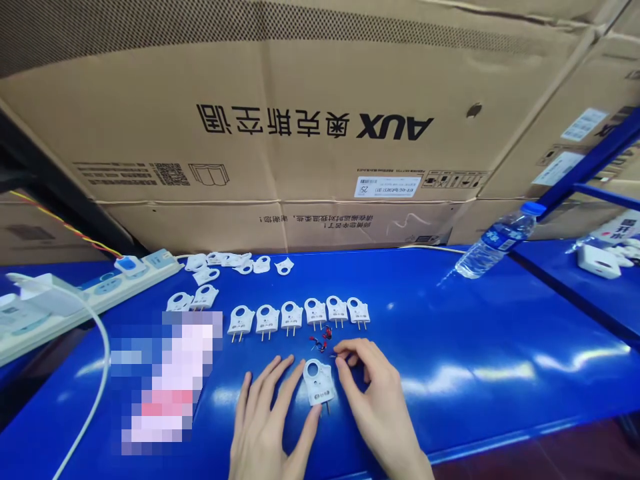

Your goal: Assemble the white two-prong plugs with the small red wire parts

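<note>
A white two-pin plug piece [318, 387] with a round hole at its top lies on the blue table in front of me. My left hand [270, 417] holds it, index finger at its upper left side and thumb at its lower edge; the other fingers spread on the table. Just right of the plug piece, my right hand [373, 393] has its thumb and index finger pinched together. Whatever is in that pinch is too small to make out. Small red and dark blue parts with thin leads [323, 340] lie in a little pile beyond the plug piece.
A row of several white plug pieces [291, 319] stretches behind the pile, and more white pieces [227, 261] lie farther back left. At left is a power strip [107, 287] with a white cable. A water bottle [493, 243] stands back right. Cardboard boxes [280, 73] wall the back.
</note>
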`<state>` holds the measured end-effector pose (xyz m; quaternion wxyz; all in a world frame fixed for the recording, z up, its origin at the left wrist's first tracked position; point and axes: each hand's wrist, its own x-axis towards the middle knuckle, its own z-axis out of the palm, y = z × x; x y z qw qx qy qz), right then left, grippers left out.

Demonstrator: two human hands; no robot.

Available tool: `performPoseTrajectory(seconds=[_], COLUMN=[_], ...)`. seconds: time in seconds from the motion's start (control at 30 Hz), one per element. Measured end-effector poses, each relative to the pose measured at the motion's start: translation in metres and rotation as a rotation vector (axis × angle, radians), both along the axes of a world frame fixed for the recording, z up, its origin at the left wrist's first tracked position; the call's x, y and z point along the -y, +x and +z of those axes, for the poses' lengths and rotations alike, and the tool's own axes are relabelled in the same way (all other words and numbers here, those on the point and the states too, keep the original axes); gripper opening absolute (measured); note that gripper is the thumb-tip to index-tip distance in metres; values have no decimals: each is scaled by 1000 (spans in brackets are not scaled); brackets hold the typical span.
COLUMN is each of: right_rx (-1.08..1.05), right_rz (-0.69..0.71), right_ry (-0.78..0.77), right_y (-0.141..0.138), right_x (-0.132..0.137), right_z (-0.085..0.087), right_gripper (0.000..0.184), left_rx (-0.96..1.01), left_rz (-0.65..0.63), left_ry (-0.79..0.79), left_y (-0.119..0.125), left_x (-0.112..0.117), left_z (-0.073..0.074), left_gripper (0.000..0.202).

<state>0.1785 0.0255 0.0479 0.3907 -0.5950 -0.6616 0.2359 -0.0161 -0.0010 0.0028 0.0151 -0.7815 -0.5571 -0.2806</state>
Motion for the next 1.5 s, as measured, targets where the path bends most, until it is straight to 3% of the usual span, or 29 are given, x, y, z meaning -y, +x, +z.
performPoseTrajectory(seconds=[0.3,1.5], right_rx=[-162,-93], right_rz=[142,69], right_ry=[-106,-72], right_y=[-15,-20], right_x=[5,5], right_z=[2,-2], right_gripper=[15,14], left_rx=[-61,2], left_rz=[8,14], left_ry=[-11,-10], left_y=[0,3], left_x=[1,-1], left_z=[-1,3], left_gripper=[54,44])
